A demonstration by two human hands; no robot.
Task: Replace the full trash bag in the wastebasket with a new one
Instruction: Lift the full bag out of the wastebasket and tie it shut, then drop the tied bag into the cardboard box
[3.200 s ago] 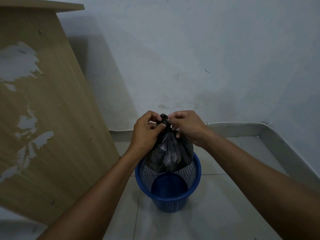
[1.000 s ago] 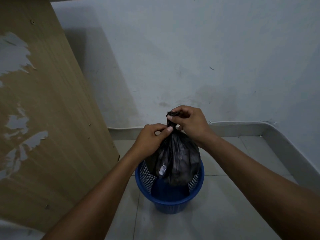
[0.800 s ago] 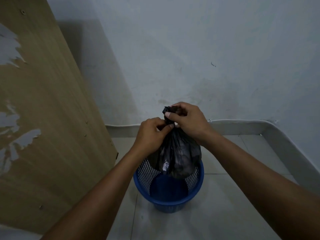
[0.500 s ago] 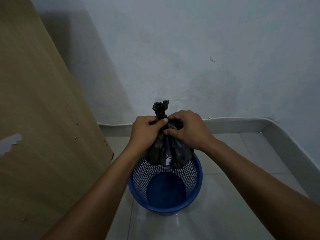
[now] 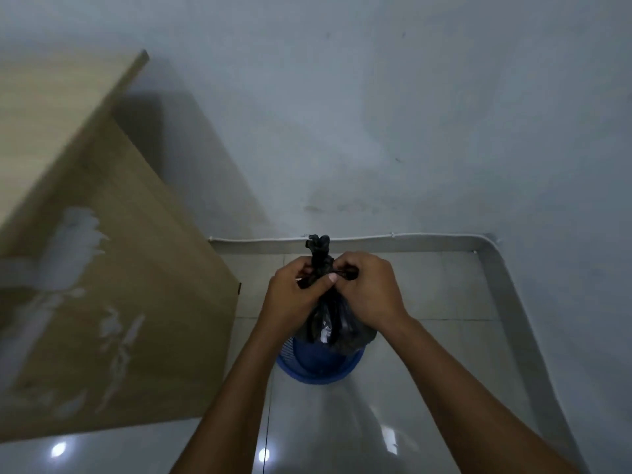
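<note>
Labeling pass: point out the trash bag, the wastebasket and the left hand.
trash bag (image 5: 333, 323): head view, bulging body below the hands.
wastebasket (image 5: 319, 378): head view, blue front rim.
left hand (image 5: 294, 295): head view, back of hand.

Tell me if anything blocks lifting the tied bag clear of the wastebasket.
Nothing visible does. Both the left hand and right hand grip the neck of the black trash bag, which hangs above the blue wastebasket. The space above is open; the wooden cabinet stands off to the left.
</note>
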